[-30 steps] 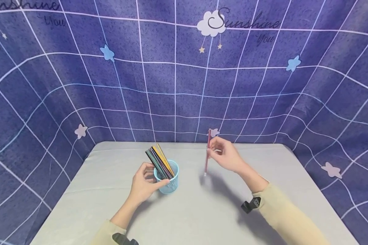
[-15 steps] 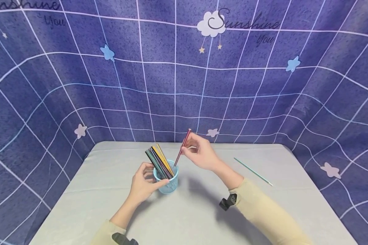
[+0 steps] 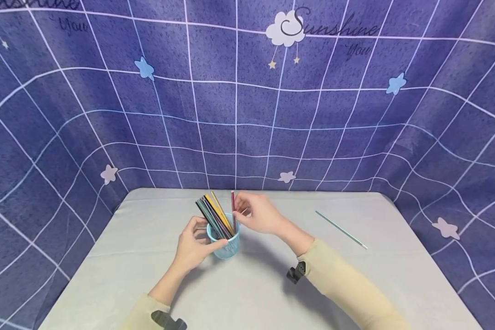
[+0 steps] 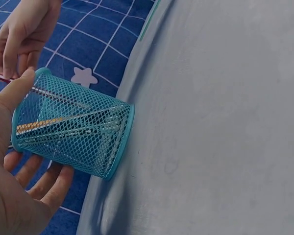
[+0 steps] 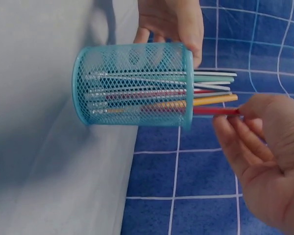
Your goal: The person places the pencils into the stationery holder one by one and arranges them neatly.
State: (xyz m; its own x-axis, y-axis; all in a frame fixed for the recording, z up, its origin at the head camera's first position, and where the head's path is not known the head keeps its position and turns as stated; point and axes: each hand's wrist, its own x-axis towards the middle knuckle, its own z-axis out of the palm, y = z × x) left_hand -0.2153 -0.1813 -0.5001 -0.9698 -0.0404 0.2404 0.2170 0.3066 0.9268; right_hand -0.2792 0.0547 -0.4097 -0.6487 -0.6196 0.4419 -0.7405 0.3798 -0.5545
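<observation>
A light-blue mesh pencil cup (image 3: 228,251) stands on the table, with my left hand (image 3: 193,246) gripping it around the rim and side. Several pencils (image 3: 214,216), dark, green and yellow, lean to the left inside it. My right hand (image 3: 259,213) pinches a red pencil (image 5: 213,111) near its upper end. Through the mesh in the right wrist view, the lower part of this pencil shows inside the cup. To the right, apart from both hands, a green pencil (image 3: 341,230) lies on the table.
A pale cloth covers the table (image 3: 272,293). Behind it and at both sides hangs a blue curtain (image 3: 247,105) with a white grid, stars and a cloud. Each wrist wears a black camera mount (image 3: 296,272).
My right hand has moved left with the red pencil, then lowered it into the cup. The green pencil, earlier hidden by the right arm, has come into view. My left hand stays put.
</observation>
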